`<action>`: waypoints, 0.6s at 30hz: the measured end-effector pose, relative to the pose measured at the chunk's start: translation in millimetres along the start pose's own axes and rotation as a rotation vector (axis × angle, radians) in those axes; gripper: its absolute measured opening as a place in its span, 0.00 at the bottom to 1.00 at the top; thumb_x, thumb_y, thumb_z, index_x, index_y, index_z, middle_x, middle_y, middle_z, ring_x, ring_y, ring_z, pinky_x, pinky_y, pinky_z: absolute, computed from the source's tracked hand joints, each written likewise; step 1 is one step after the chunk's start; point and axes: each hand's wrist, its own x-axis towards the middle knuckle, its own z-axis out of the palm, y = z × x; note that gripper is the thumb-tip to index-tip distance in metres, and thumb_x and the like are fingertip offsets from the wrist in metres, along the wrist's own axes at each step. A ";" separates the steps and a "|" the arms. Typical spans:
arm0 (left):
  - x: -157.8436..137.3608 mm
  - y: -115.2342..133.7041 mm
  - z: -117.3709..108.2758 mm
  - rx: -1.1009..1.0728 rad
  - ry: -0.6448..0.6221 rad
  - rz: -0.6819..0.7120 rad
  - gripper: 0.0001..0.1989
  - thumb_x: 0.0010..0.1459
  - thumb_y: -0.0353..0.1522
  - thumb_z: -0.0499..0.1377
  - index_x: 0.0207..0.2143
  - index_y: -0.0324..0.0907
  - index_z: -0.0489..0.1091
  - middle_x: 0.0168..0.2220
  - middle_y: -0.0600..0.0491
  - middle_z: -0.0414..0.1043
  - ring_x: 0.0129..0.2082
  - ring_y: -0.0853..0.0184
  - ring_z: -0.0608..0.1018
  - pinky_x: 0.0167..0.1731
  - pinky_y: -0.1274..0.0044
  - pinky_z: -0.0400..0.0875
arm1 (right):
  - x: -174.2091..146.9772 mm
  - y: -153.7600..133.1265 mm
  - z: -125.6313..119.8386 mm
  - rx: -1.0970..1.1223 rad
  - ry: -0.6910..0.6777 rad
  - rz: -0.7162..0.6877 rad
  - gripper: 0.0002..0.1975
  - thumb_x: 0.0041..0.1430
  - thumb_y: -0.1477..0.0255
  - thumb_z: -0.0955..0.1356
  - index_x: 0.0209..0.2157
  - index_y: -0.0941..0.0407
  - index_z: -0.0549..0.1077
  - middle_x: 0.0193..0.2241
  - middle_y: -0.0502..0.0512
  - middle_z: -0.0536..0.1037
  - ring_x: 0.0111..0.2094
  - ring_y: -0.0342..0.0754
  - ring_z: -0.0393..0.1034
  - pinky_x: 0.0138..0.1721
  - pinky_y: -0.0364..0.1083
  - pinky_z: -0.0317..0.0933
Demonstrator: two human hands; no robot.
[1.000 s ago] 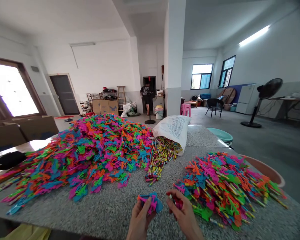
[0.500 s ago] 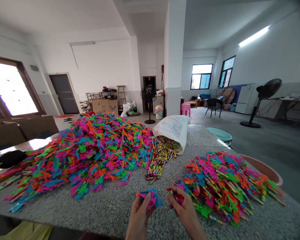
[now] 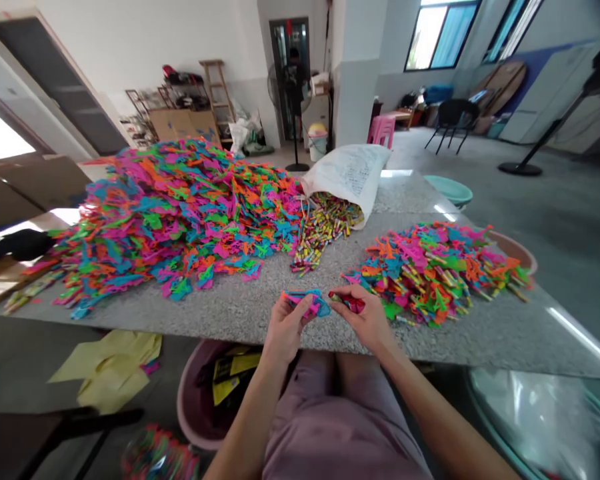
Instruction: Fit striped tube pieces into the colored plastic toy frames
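Note:
My left hand (image 3: 286, 328) is closed around a few flat plastic pieces (image 3: 319, 303), blue and pink, above the front of the stone table. Just right of it, my right hand (image 3: 366, 319) pinches small red wrapped tubes (image 3: 351, 303), partly hidden by the fingers. The fingertips of both hands are close together. Beyond my left hand rises a big heap of bright plastic pieces (image 3: 190, 213). Small yellow and red tubes (image 3: 320, 233) spill from a white sack (image 3: 353, 167). A smaller pile of plastic pieces mixed with tubes (image 3: 430, 273) lies beside my right hand.
The granite table (image 3: 240, 310) ends just before my lap. Below it stand a pink tub (image 3: 186, 393) with black and yellow packets and a large basin (image 3: 485, 407) holding clear plastic. A person (image 3: 295, 80) is near the far doorway, behind a standing fan (image 3: 296, 167).
The view has tilted downward, bringing my lap and the tubs under the table into sight. Both hands keep their holds and are slightly nearer each other. A person now shows at the far doorway.

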 end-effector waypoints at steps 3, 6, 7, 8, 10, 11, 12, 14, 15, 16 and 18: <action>-3.8 -9.8 1.7 0.086 -0.046 -0.042 0.13 0.45 0.35 0.69 0.32 0.38 0.73 0.28 0.54 0.76 0.27 0.73 0.75 0.31 0.80 0.73 | -8.1 7.4 -5.2 -0.049 0.003 -0.002 0.09 0.54 0.67 0.71 0.36 0.55 0.77 0.34 0.55 0.78 0.36 0.49 0.72 0.38 0.46 0.65; -3.7 -15.1 5.5 0.160 -0.040 -0.056 0.14 0.44 0.35 0.70 0.31 0.38 0.72 0.27 0.54 0.76 0.26 0.72 0.75 0.31 0.80 0.73 | -11.2 11.5 -11.8 -0.086 0.004 -0.017 0.08 0.54 0.67 0.71 0.36 0.55 0.77 0.33 0.55 0.77 0.35 0.49 0.72 0.38 0.46 0.64; -3.0 -16.1 7.0 0.179 -0.039 -0.054 0.15 0.43 0.35 0.70 0.30 0.38 0.71 0.26 0.54 0.75 0.25 0.72 0.75 0.30 0.80 0.72 | -11.7 12.2 -14.3 -0.091 -0.003 -0.021 0.08 0.55 0.67 0.71 0.36 0.55 0.77 0.33 0.55 0.77 0.35 0.49 0.72 0.38 0.47 0.65; -2.1 -17.0 8.5 0.196 -0.042 -0.050 0.15 0.43 0.36 0.70 0.29 0.37 0.71 0.25 0.54 0.75 0.25 0.73 0.74 0.29 0.80 0.72 | -12.0 12.7 -16.8 -0.097 -0.012 -0.024 0.08 0.55 0.66 0.71 0.36 0.55 0.77 0.33 0.56 0.77 0.35 0.49 0.72 0.38 0.47 0.65; 0.0 -18.9 11.4 0.223 -0.049 -0.037 0.15 0.43 0.36 0.70 0.27 0.37 0.70 0.24 0.55 0.74 0.23 0.73 0.73 0.28 0.81 0.70 | -13.2 13.5 -20.5 -0.125 -0.028 -0.033 0.09 0.56 0.66 0.70 0.36 0.55 0.77 0.34 0.56 0.77 0.35 0.49 0.72 0.38 0.47 0.65; 0.8 -20.2 12.8 0.230 -0.045 -0.028 0.15 0.42 0.35 0.70 0.27 0.37 0.70 0.24 0.55 0.73 0.23 0.73 0.73 0.27 0.81 0.70 | -14.3 14.1 -21.2 -0.153 -0.035 -0.050 0.08 0.57 0.66 0.70 0.37 0.55 0.77 0.33 0.56 0.77 0.35 0.49 0.71 0.38 0.47 0.65; 1.4 -21.9 13.9 0.233 -0.030 -0.013 0.15 0.42 0.35 0.70 0.27 0.37 0.70 0.23 0.55 0.73 0.23 0.73 0.73 0.26 0.81 0.69 | -16.0 15.2 -20.7 -0.191 -0.043 -0.075 0.08 0.58 0.67 0.69 0.37 0.55 0.77 0.33 0.56 0.77 0.36 0.49 0.71 0.38 0.47 0.65; 1.7 -26.7 15.1 0.238 0.014 0.027 0.15 0.41 0.34 0.70 0.26 0.37 0.69 0.22 0.55 0.72 0.22 0.74 0.72 0.25 0.82 0.67 | -21.1 18.7 -16.1 -0.278 -0.064 -0.132 0.09 0.60 0.68 0.66 0.40 0.55 0.77 0.34 0.57 0.76 0.36 0.49 0.71 0.39 0.47 0.65; 1.8 -29.8 15.0 0.245 0.036 0.046 0.14 0.41 0.35 0.70 0.26 0.37 0.69 0.22 0.56 0.71 0.21 0.74 0.71 0.24 0.82 0.66 | -24.3 21.3 -12.7 -0.317 -0.073 -0.155 0.10 0.61 0.69 0.65 0.41 0.55 0.77 0.34 0.57 0.75 0.36 0.49 0.71 0.39 0.47 0.65; 2.3 -33.2 14.2 0.258 0.049 0.061 0.14 0.42 0.35 0.70 0.26 0.37 0.69 0.21 0.56 0.70 0.21 0.74 0.71 0.24 0.82 0.66 | -27.4 24.3 -9.7 -0.349 -0.081 -0.167 0.11 0.62 0.69 0.64 0.42 0.55 0.77 0.34 0.57 0.75 0.36 0.49 0.71 0.39 0.47 0.65; 7.0 -40.5 10.7 0.314 0.007 0.060 0.14 0.44 0.37 0.69 0.25 0.38 0.69 0.21 0.56 0.69 0.21 0.73 0.71 0.25 0.81 0.67 | -31.1 31.4 -9.5 -0.383 -0.108 -0.172 0.12 0.63 0.69 0.63 0.44 0.54 0.76 0.33 0.57 0.75 0.35 0.49 0.71 0.38 0.47 0.65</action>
